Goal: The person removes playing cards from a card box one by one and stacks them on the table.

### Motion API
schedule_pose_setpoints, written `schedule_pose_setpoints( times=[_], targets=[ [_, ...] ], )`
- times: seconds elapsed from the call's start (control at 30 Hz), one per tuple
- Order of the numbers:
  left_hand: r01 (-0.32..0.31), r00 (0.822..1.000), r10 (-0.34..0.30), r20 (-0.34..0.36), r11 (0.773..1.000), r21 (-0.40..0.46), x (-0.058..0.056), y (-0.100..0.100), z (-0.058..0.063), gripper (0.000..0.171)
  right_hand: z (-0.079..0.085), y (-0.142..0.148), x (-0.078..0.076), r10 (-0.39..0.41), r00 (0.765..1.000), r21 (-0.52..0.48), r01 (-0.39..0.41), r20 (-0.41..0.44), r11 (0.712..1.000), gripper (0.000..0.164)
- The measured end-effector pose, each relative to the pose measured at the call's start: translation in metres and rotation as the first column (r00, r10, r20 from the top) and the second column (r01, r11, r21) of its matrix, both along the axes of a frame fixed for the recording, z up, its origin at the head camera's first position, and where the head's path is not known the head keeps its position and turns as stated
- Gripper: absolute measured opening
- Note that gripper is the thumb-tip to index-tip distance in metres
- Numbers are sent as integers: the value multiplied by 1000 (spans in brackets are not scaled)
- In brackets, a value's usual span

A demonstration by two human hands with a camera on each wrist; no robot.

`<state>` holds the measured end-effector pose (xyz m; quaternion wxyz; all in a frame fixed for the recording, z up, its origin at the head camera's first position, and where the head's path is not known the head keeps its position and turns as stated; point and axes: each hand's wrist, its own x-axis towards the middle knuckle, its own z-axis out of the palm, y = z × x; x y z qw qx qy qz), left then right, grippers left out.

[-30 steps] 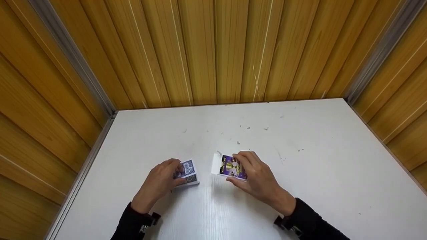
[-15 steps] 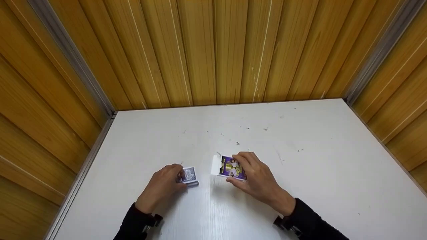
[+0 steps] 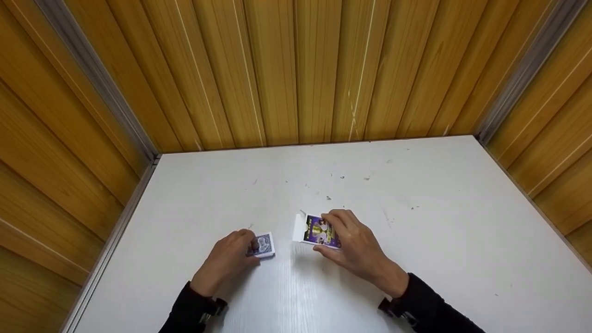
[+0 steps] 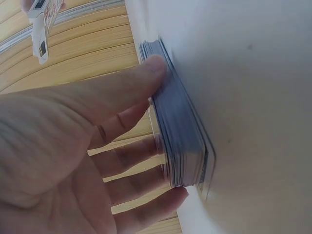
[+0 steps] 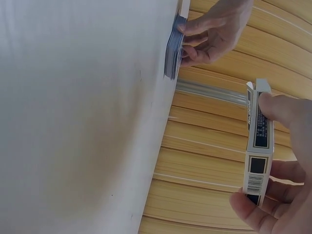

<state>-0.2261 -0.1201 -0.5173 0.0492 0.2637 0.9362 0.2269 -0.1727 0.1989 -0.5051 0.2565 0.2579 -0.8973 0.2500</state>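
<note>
My left hand [image 3: 226, 261] grips a deck of playing cards [image 3: 264, 244] with blue patterned backs, low on the white table. In the left wrist view the thumb presses one long side of the deck [image 4: 178, 117] and the fingers reach round to the far side. The cards at the table side jut out a little from the rest. To the right, my right hand [image 3: 358, 245] holds a purple and black card box [image 3: 319, 230] between thumb and fingers, raised over the table. Its white end flap [image 3: 299, 227] stands open toward the deck. A barcode [image 5: 255, 183] shows in the right wrist view.
The white table [image 3: 416, 185] carries small dark scuff marks beyond the hands. Wood-look panels [image 3: 296, 69] wall it in at the back and both sides, with metal corner posts [image 3: 97, 78]. Each wrist bears a dark strapped device.
The cards under my left hand, in two offset packets a second ago, now form one nearly even stack. That hand has shifted slightly toward me; the right hand and box have stayed put.
</note>
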Motion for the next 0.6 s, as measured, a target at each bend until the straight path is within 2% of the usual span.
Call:
schedule_pose_setpoints(
  times=[0.13,0.3,0.37,0.5,0.6],
  targets=[
    [14,1000,-14,-19,1000,0,0,-1,-2,31,-3,1,0,-45,997,27,43,66,999,68],
    [10,1000,-10,10,1000,1,1,-2,-1,30,-8,5,-1,-98,980,54,90,175,994,64],
    [9,1000,-9,21,1000,-2,1,-3,1,30,-10,6,-2,-101,975,57,92,196,994,62],
    [5,1000,-5,-8,1000,-20,2,-5,7,29,-13,8,-3,-101,972,63,90,211,994,59],
    [-35,999,35,-37,999,-23,0,-8,13,27,-16,10,-4,-108,968,78,92,226,993,58]
  ],
)
